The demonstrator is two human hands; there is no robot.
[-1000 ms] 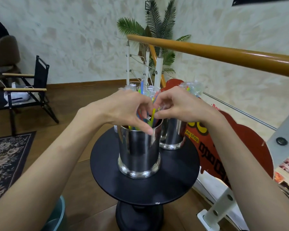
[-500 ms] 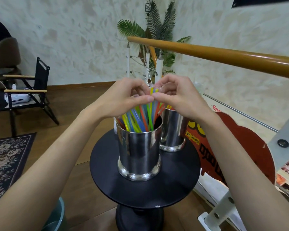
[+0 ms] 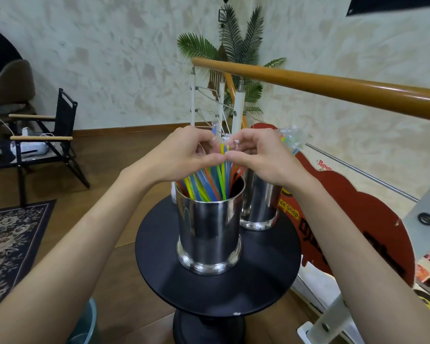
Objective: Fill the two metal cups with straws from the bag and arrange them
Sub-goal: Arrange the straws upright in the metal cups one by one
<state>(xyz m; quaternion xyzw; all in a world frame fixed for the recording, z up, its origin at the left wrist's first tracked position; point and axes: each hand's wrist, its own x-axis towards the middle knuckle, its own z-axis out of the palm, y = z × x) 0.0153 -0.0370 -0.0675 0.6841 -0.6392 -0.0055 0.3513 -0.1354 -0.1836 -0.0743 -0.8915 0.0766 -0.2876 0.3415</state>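
Left hand [image 3: 184, 155] and right hand [image 3: 256, 155] together, pinching colorful straws [image 3: 209, 182] above the near metal cup [image 3: 209, 229] on the round black tabletop [image 3: 258, 276], second metal cup [image 3: 261, 207] just behind, to the right.

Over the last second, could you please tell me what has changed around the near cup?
Both hands, left hand and right hand, rose from the near metal cup's mouth, gathering the coloured straws upward by their tops. Both cups, including the far metal cup, and the round black table stayed put.
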